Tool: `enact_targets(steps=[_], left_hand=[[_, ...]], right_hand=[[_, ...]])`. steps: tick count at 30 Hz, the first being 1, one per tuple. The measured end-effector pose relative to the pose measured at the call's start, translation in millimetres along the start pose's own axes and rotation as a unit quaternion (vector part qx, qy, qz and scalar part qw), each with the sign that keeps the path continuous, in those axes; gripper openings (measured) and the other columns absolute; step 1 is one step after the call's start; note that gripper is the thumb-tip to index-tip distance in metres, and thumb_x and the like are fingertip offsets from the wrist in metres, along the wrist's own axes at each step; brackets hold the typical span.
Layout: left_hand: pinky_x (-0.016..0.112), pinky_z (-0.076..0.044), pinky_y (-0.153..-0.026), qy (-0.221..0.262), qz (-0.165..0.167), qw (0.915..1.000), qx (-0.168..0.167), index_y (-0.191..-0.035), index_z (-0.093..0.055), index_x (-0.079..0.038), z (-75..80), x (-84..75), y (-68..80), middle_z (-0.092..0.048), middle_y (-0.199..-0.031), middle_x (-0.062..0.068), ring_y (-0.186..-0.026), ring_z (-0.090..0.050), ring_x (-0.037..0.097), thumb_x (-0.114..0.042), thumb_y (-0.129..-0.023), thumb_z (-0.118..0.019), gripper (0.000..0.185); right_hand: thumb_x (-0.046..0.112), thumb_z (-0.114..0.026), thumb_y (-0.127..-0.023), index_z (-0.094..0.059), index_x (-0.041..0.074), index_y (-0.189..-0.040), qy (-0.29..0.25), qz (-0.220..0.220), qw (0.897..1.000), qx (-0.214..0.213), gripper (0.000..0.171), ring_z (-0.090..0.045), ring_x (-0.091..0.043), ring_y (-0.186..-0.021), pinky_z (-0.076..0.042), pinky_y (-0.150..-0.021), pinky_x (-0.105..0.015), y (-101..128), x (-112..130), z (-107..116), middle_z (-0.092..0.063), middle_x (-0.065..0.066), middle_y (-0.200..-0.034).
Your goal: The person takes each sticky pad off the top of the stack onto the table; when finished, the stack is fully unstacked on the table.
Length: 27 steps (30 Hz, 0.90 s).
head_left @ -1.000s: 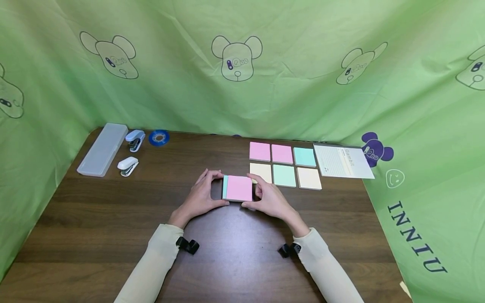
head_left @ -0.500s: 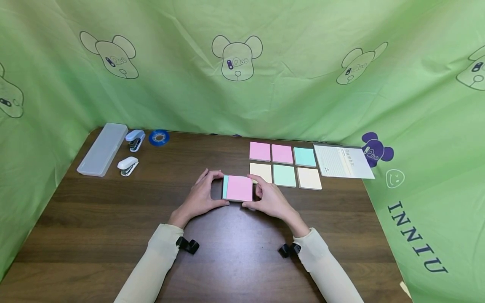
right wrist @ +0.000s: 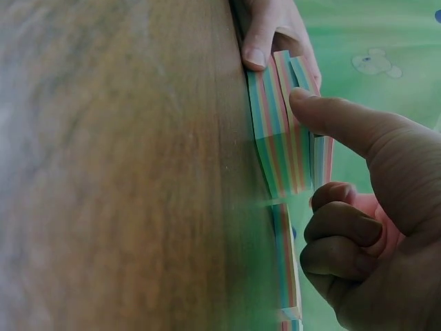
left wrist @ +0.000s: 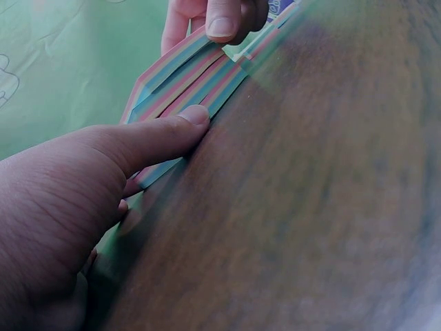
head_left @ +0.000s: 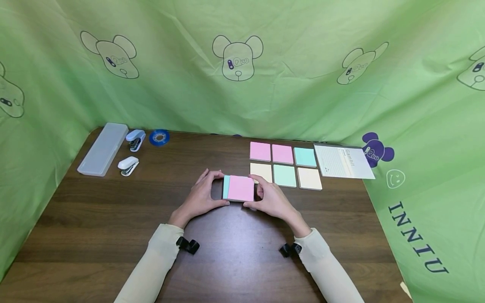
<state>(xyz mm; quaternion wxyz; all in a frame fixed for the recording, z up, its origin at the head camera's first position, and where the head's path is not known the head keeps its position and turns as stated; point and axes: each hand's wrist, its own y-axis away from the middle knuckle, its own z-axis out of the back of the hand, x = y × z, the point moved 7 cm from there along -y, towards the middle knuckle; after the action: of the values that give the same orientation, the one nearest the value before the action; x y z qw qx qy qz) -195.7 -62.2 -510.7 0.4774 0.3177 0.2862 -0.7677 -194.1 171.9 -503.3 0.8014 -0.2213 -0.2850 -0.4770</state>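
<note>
At the table's middle sits a stack of sticky note pads, its striped edges visible in both wrist views. A pink pad lies on top, offset to the right, and a teal strip of the pad beneath shows at the left. My left hand grips the stack's left part, thumb along the near edge and forefinger at the far edge. My right hand pinches the upper right part between thumb and forefinger. Its other fingers are curled in. Far-side fingertips are partly hidden.
Several sticky note pads, including a pink pad and a green pad, lie in two rows behind my right hand. A notepad lies right of them. At the back left are a plastic case, two staplers and a blue tape roll.
My right hand has shifted slightly to the right with the top pink pad, and the teal strip at the left shows a little wider. My left hand has stayed in place.
</note>
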Motion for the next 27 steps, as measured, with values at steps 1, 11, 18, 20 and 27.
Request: enact_targets(steps=[1,11,18,20,27], left_hand=[[0.052,-0.013,-0.141,0.000,0.000,1.0000,0.000,-0.146,-0.052,-0.003,-0.1,-0.1,0.0,-0.061,-0.154,0.018,-0.158,-0.046,0.037,-0.024,-0.078,-0.105,0.088],[0.052,-0.013,-0.141,0.004,-0.002,1.0000,-0.002,-0.146,-0.052,-0.002,0.6,-0.9,1.0,-0.061,-0.153,0.017,-0.158,-0.046,0.036,-0.023,-0.078,-0.105,0.088],[0.052,-0.014,-0.141,0.007,-0.005,1.0000,-0.005,-0.145,-0.053,-0.003,0.8,-1.8,0.9,-0.061,-0.155,0.018,-0.159,-0.044,0.036,-0.023,-0.078,-0.105,0.088],[0.051,-0.014,-0.141,0.008,-0.004,0.9999,-0.005,-0.146,-0.053,-0.003,0.7,-1.2,0.8,-0.060,-0.156,0.019,-0.160,-0.043,0.036,-0.022,-0.078,-0.105,0.088],[0.051,-0.013,-0.141,0.006,0.002,1.0000,-0.002,-0.146,-0.053,-0.003,0.4,-0.4,0.7,-0.060,-0.156,0.018,-0.160,-0.043,0.035,-0.023,-0.078,-0.105,0.088]], right_hand=[[0.043,-0.097,-0.086,-0.055,0.006,-0.156,-0.002,-0.001,1.000,0.001,0.090,-0.042,-0.010,-0.064,-0.035,-0.059,-0.028,0,2,1,-0.052,0.005,-0.077],[0.040,-0.098,-0.085,-0.055,0.009,-0.156,-0.006,0.001,1.000,-0.001,0.088,-0.045,-0.010,-0.066,-0.041,-0.063,-0.026,3,-6,1,-0.053,0.006,-0.076],[0.033,-0.100,-0.081,-0.057,0.010,-0.153,-0.013,0.005,1.000,-0.009,0.087,-0.047,-0.007,-0.064,-0.041,-0.061,-0.026,2,-16,-1,-0.054,0.007,-0.076],[0.030,-0.101,-0.080,-0.058,0.008,-0.151,-0.019,0.016,1.000,-0.014,0.086,-0.048,-0.008,-0.064,-0.042,-0.061,-0.027,3,-9,3,-0.055,0.007,-0.075],[0.024,-0.098,-0.081,-0.059,0.005,-0.147,-0.047,0.042,0.998,-0.017,0.079,-0.049,-0.007,-0.063,-0.043,-0.062,-0.024,9,10,15,-0.056,0.006,-0.075]])
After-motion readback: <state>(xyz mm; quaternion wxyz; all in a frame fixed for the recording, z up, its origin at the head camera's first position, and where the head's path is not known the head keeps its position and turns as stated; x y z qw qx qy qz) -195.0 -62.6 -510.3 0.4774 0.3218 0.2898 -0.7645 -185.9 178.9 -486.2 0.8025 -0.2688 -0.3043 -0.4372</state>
